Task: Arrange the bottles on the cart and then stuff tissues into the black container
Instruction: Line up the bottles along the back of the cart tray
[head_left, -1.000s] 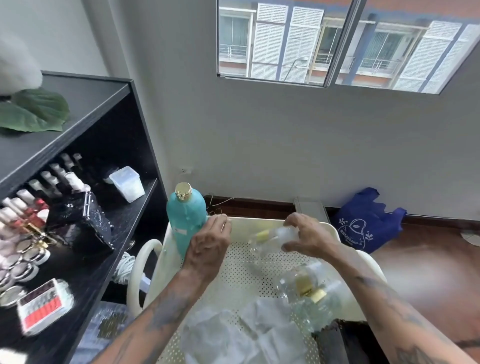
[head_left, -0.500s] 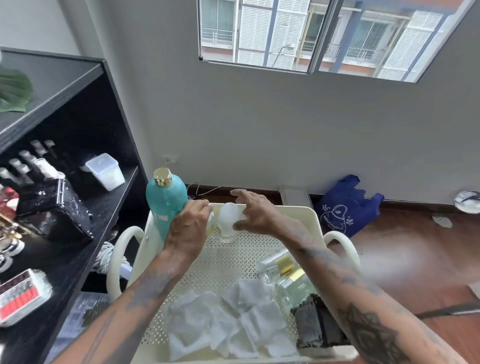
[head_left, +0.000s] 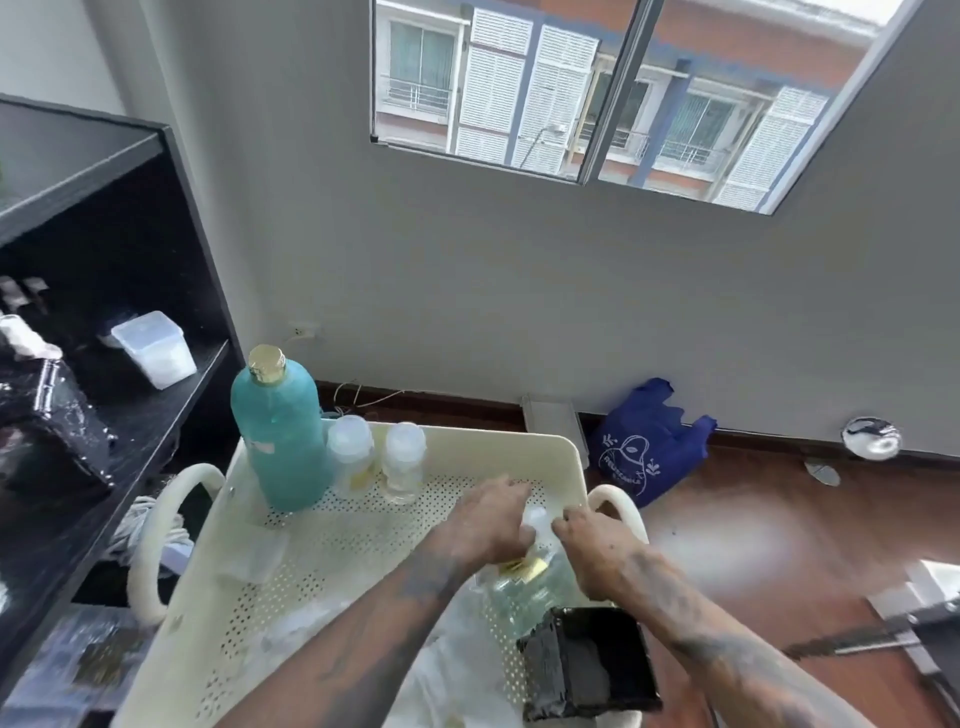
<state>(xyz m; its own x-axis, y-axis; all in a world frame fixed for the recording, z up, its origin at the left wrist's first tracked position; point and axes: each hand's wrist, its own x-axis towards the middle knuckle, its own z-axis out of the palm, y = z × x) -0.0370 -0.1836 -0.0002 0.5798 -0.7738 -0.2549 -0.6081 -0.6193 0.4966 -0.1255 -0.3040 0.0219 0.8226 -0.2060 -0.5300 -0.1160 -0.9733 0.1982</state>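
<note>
On the cream perforated cart tray (head_left: 566, 452), a tall teal bottle (head_left: 280, 436) with a gold cap stands at the far left. Two small clear bottles (head_left: 350, 457) (head_left: 404, 462) stand upright right beside it. My left hand (head_left: 488, 525) and my right hand (head_left: 592, 545) meet at the tray's right side, fingers curled around a clear bottle (head_left: 537, 519) that lies among other clear bottles with gold labels (head_left: 524, 571). The black container (head_left: 587, 665) sits at the near right corner, open side up. White tissues (head_left: 322, 623) lie blurred on the near part of the tray.
A black shelf unit (head_left: 171, 405) stands close on the left, holding a clear plastic box (head_left: 156, 348) and a black case (head_left: 47, 415). A white cable coil (head_left: 150, 525) lies between shelf and cart. A blue bag (head_left: 644, 447) sits on the wooden floor by the wall.
A second small clear bottle now stands beside the teal one. Both hands have left the far left corner and come back to the lying bottles on the tray's right side.
</note>
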